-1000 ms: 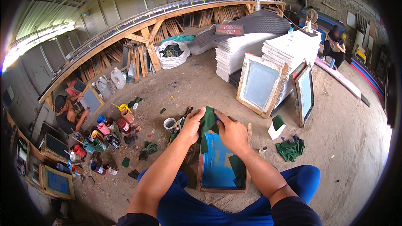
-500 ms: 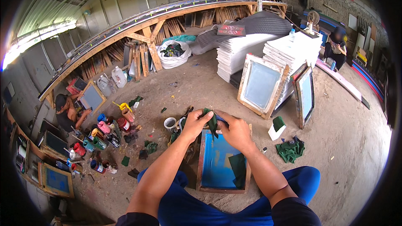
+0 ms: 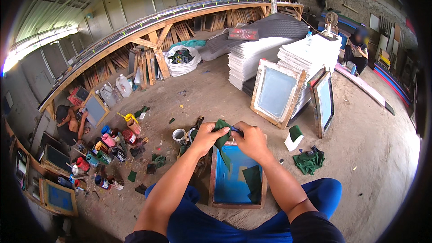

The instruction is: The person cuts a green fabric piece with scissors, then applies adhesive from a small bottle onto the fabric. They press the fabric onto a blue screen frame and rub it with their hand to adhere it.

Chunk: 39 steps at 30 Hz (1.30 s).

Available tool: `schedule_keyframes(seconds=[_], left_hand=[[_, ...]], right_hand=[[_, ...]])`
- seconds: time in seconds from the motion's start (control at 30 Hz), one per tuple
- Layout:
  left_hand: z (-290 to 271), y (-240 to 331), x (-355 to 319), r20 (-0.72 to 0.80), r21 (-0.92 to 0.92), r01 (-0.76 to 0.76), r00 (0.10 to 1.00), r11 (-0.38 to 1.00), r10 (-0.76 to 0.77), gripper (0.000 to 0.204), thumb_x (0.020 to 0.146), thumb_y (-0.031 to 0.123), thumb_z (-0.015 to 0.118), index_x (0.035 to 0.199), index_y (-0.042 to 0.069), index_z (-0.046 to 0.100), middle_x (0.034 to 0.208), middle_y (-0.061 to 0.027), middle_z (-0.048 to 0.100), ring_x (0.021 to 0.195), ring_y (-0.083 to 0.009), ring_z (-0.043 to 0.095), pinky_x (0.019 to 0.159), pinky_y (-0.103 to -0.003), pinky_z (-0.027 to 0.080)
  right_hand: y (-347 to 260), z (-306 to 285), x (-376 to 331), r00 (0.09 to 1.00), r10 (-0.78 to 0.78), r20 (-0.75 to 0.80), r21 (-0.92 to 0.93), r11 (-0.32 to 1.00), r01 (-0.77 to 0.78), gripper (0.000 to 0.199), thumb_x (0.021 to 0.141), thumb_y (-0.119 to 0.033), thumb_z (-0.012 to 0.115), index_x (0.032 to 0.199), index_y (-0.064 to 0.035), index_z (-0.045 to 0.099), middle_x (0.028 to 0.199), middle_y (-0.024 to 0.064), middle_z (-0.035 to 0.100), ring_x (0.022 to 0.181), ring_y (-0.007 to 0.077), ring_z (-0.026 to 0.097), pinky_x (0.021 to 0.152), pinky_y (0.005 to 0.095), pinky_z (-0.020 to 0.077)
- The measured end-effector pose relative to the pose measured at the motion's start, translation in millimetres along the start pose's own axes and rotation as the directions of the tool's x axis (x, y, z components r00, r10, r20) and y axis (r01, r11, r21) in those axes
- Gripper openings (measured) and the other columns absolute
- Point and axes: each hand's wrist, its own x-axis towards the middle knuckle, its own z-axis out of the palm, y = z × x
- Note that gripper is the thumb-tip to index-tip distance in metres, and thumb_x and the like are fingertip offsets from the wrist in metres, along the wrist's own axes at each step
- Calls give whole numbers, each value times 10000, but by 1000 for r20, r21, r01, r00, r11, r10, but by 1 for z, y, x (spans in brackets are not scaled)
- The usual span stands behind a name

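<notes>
Above a wood-framed blue printing screen (image 3: 225,191), my left hand (image 3: 205,139) pinches a dark green cloth (image 3: 222,141). The cloth hangs down from the fingers over the far part of the screen. My right hand (image 3: 250,140) is closed on a small blue object (image 3: 235,129) at the cloth's right edge; its kind is mostly hidden by the fingers. Another green cloth piece (image 3: 253,182) lies on the screen's right side. The screen lies between my bent legs.
A grey-white cup (image 3: 179,135) and dark rags stand left of the screen. Paint pots (image 3: 102,157) crowd the left floor near a crouching person (image 3: 69,123). At right are a white block (image 3: 293,142), crumpled green cloth (image 3: 309,160) and leaning screens (image 3: 276,92). Another person (image 3: 357,49) sits far right.
The green cloth now hangs lower and spreads wider below my left hand. More of the blue object shows between my hands. The whole view has shifted slightly.
</notes>
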Motion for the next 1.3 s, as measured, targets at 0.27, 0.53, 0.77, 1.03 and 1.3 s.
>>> schedule_keyframes(seconds=[0.27, 0.53, 0.77, 1.03, 1.3], left_hand=[[-10, 1, 0, 10, 135, 16, 1000, 991, -17, 225, 936, 212, 813, 969, -7, 770, 847, 3, 722, 737, -66, 614, 658, -266, 496], [-24, 3, 6, 119, 187, 32, 991, 982, -56, 243, 913, 199, 824, 985, -27, 768, 862, -10, 721, 763, -71, 618, 676, -270, 494], [-47, 9, -2, 98, 192, 138, 982, 972, -159, 242, 917, 143, 815, 1059, -43, 751, 973, -74, 765, 848, -129, 709, 779, -285, 559], [-39, 3, 0, 30, 1, -12, 999, 1000, 12, 236, 950, 159, 789, 1098, -23, 758, 975, -47, 761, 836, -106, 685, 768, -267, 539], [-22, -3, -4, 4, 11, -54, 999, 998, 54, 243, 962, 164, 778, 1122, -17, 762, 969, -14, 759, 821, -72, 667, 756, -252, 532]], right_hand=[[7, -5, 6, 991, 77, 112, 44, 996, -83, 187, 910, -173, 768, 1014, -20, 745, 857, 203, 747, 772, 337, 741, 698, 414, 552], [26, -8, 10, 982, 67, 177, 136, 986, -92, 205, 915, -194, 766, 1037, -29, 769, 887, 195, 748, 800, 320, 721, 735, 407, 550], [44, -38, 25, 991, 110, -78, 173, 980, -96, 185, 967, -134, 738, 988, 50, 737, 751, 76, 685, 666, 126, 614, 631, 330, 508], [25, -1, 11, 995, 34, 89, 423, 904, -68, 246, 952, -217, 790, 987, 11, 702, 727, -4, 627, 599, 60, 519, 532, 267, 426], [7, 26, 3, 969, 234, 80, 514, 823, -241, 310, 924, -239, 822, 872, 35, 687, 700, 59, 687, 618, 106, 660, 555, 287, 518]])
